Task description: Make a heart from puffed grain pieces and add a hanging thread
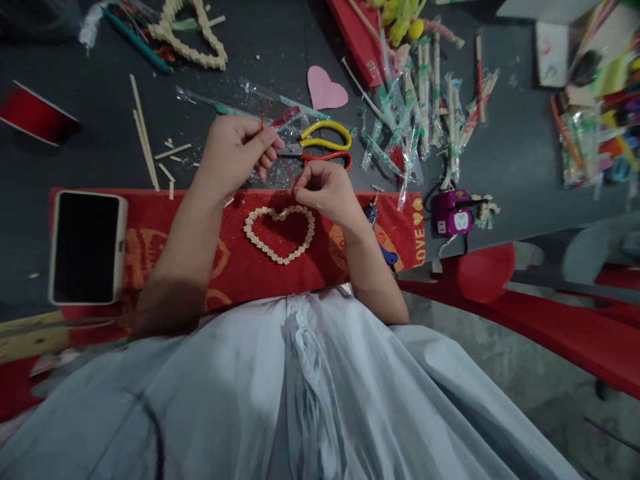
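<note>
My left hand (245, 152) pinches a thin red thread (263, 115) between thumb and fingers, above the table just past the red cloth (240, 273). Closed in a pinch, my right hand (325, 191) holds the same thread lower and to the right. Between and beyond the hands lie scissors (334, 125) with a yellow and a red handle, their blades partly behind my left fingers. Below my hands, a heart-shaped outline of small pale wooden pieces (286, 259) rests flat on the cloth. A pink paper heart (326, 90) lies farther back.
A phone-like black-screened device (86, 248) and a red ribbon spool (37, 113) are at left. Loose sticks (144, 147) lie nearby. Wrapped chopsticks (424, 93) and a purple box (451, 213) are at right. My right forearm partly covers a blue-handled tool (389, 256).
</note>
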`<state>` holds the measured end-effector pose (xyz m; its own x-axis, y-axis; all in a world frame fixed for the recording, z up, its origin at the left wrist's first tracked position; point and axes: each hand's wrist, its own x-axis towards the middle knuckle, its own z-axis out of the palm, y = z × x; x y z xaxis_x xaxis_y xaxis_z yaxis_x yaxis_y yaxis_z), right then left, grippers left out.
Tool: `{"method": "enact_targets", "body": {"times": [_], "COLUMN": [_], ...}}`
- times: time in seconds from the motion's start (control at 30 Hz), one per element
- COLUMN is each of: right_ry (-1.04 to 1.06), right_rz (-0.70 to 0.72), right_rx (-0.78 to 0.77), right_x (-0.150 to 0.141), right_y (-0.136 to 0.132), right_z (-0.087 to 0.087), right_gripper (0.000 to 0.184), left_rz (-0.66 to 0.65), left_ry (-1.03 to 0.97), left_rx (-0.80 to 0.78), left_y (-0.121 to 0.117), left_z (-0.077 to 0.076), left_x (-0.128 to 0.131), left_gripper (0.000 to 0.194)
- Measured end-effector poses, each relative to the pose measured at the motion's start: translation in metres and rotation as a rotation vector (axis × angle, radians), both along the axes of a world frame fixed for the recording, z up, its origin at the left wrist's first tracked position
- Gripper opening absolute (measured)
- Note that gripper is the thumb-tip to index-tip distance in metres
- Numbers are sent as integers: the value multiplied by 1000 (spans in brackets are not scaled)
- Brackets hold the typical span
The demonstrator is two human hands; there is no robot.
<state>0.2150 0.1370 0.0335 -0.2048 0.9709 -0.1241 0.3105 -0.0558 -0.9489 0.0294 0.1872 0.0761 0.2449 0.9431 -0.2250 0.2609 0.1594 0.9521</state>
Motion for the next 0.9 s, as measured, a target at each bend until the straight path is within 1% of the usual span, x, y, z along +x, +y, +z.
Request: {"method": "enact_targets", "body": {"times": [0.03,0.1,0.17,0.23,0.3,0.4,0.5,0.53,0.6,0.7,0.77,0.8,0.9], "right_ry": [-1,-1,13,36,58,82,91,91,92,97,99,99,90], "right_rz": [8,33,59,84,108,130,152,159,158,135,124,123,114], "right_rx": [-6,-22,-41,-57,-64,-57,-63,-69,-83,-96,-90,-83,-57], "right_x": [0,1,1,1,0,-1,0,0,1,1,0,-1,-3], "right_y": [0,-1,-1,-2,-2,-1,0,0,0,-3,-5,-6,-10], "right_z": [-1,-2,-2,-1,0,0,-3,-4,-7,-10,-12,-13,-16], "right_gripper": [13,12,14,17,19,13,8,9,12,16,16,16,15], "left_rz": [-15,-34,-30,-24,-25,-10,56,75,94,42,-1,-22,-112], "left_ry": [-2,-11,-15,-5,6,19,39,31,-15,-55,-7,41,229], "left_rx": [4,7,11,18,21,9,2,1,-12,-86,-100,-73,88], "left_y": [0,0,-1,-2,-3,-5,-8,-10,-13,-20,-25,-28,-37], "left_z": [-3,-9,-14,-17,-18,-17,-14,-13,-11,-10,-11,-12,-16], "left_x": [-2,-6,-10,-12,-13,-15,-18,-19,-23,-33,-39,-42,-45], "left_gripper": [28,35,45,50,48,39,30,29,34,43,42,38,24]}}
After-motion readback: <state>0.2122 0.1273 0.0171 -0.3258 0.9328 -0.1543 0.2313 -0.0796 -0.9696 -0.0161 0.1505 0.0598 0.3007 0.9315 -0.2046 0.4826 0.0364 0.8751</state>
